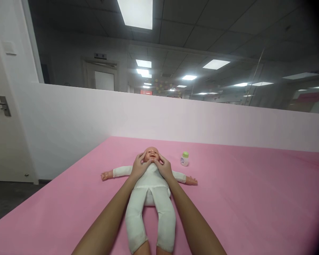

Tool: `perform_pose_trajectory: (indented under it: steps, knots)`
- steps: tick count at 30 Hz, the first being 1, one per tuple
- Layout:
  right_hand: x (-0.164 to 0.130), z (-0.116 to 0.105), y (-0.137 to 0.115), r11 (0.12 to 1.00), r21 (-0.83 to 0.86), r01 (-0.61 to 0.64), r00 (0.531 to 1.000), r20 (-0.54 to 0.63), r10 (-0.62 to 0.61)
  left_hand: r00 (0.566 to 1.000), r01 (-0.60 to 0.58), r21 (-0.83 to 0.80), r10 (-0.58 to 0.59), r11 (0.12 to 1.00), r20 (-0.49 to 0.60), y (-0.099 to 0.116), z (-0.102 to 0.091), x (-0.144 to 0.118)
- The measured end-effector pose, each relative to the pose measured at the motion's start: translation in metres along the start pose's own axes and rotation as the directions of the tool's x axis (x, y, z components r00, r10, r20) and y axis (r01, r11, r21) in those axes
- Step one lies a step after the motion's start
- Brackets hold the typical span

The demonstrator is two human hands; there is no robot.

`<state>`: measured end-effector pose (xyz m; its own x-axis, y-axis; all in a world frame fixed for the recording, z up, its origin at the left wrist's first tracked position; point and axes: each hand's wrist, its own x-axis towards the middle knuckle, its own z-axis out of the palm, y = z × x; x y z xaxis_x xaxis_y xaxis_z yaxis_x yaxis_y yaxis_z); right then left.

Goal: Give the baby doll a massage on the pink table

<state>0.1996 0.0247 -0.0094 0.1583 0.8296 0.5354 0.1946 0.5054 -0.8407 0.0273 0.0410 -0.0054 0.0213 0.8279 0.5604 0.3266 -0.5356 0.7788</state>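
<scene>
A baby doll (152, 180) with a white cloth body and a smiling plastic face lies on its back, arms spread to both sides, legs toward me. My left hand (140, 166) is curved around the left side of its face, thumb at the chin. On the other cheek, my right hand (164, 167) mirrors this, with its thumb also by the chin. Both hands touch the doll's head and hold it between them; some fingertips are hidden beside it. A small clear bottle with a green cap (184, 159) stands upright to the right of the head.
The doll and bottle are on a pink padded surface (244, 191). A low white wall (202, 122) with glass above it runs along the back. At the left is a door with a metal handle (4, 105).
</scene>
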Motion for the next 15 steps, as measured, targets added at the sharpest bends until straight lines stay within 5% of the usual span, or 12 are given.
perform_pose_trajectory:
  steps: [15]
  knots:
    - [-0.0004, 0.0019, 0.0073, 0.997, 0.076, 0.022, 1.000, 0.009, -0.023, 1.000, 0.023, -0.016, -0.024, 1.000, -0.008, 0.0014, -0.0002, -0.0005]
